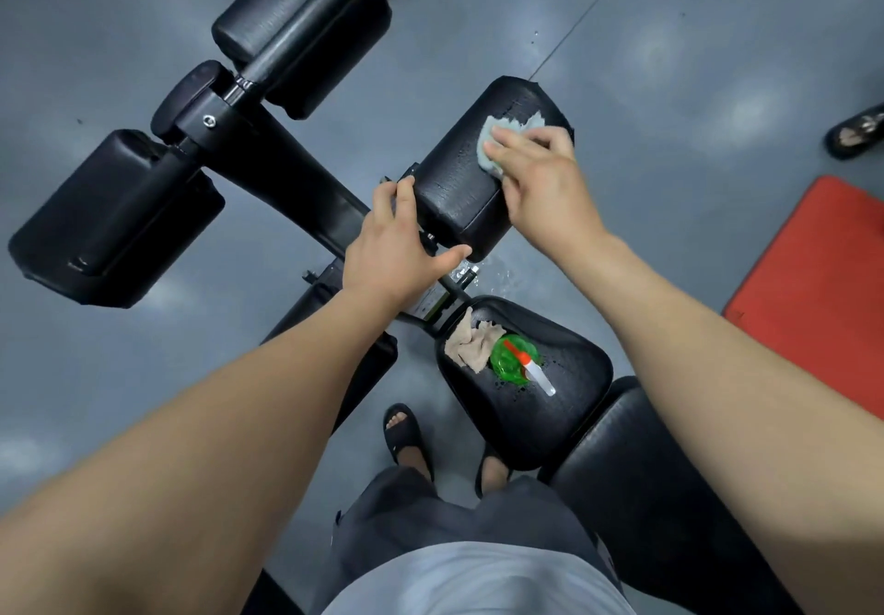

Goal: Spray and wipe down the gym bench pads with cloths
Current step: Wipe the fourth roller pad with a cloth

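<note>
The fingers of the left hand (392, 241) are curling over the left edge of the leg pad (459, 193), with the thumb stretching along its near end, so this hand is bracing the pad rather than cleaning. Well to the left of the leg pad, the left roller pad (110, 222) is sitting untouched. Beyond it, the far roller pad (296, 25) is doing the same. I cannot tell whether either has been wiped.

On the far end of the leg pad, the right hand (540, 183) is pressing a pale cloth (497, 136) down. Its fingers are lying straight and close together on the fabric, not pinching it. Just nearer the person than the leg pad, the seat pad (564, 428) is carrying a beige cloth (466, 339) and a green spray bottle (514, 361), the two touching. Droplets are beading on the seat around the bottle. Between seat and leg pad, a wet patch is shining on the floor (669, 88). Well to the right of the leg pad, a red mat (813, 279) is lying on that floor.

As I am reading it, spraying is done for this pad and wiping is under way at its far end. The near half is looking unfinished. The seat pad, wet and cluttered, is probably waiting its turn, as are the other pads.
</note>
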Motion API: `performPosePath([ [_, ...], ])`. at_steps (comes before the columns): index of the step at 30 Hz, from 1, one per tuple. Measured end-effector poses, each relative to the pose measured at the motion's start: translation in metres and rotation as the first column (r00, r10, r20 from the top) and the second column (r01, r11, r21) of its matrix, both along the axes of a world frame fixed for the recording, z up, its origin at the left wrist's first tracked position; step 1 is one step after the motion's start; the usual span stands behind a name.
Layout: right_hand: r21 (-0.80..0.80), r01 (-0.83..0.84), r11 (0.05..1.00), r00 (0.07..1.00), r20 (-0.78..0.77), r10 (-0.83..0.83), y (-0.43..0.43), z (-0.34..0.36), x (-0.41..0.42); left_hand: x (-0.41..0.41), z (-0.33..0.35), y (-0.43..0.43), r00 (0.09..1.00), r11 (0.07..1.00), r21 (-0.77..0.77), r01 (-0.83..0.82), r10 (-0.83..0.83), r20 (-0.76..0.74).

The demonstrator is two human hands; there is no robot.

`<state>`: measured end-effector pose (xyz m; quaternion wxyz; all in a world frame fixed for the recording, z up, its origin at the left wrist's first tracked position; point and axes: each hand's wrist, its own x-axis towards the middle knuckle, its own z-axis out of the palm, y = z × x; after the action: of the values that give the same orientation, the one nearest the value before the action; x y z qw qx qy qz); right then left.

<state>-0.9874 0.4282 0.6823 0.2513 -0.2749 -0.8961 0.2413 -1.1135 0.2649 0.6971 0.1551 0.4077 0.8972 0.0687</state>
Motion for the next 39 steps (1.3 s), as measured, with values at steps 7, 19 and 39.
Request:
performPosePath([
  [7,0.025,-0.342,0.939,0.939,-0.016,0.342,-0.033,-0.005,0.012,-0.001,-0.001,0.000,1.000,1.000,-0.028,-0.013,0.014,0.020],
  [19,-0.055,0.131,0.990,0.991,-0.028,-0.132,0.054,-0.010,-0.016,0.000,0.003,0.001,1.000,1.000,0.000,-0.015,0.015,0.009],
  [39,-0.219,0.043,0.975,0.999,0.017,-0.041,0.052,0.006,-0.014,-0.002,0.000,-0.001,1.000,0.999,0.035,-0.003,0.003,0.006],
])
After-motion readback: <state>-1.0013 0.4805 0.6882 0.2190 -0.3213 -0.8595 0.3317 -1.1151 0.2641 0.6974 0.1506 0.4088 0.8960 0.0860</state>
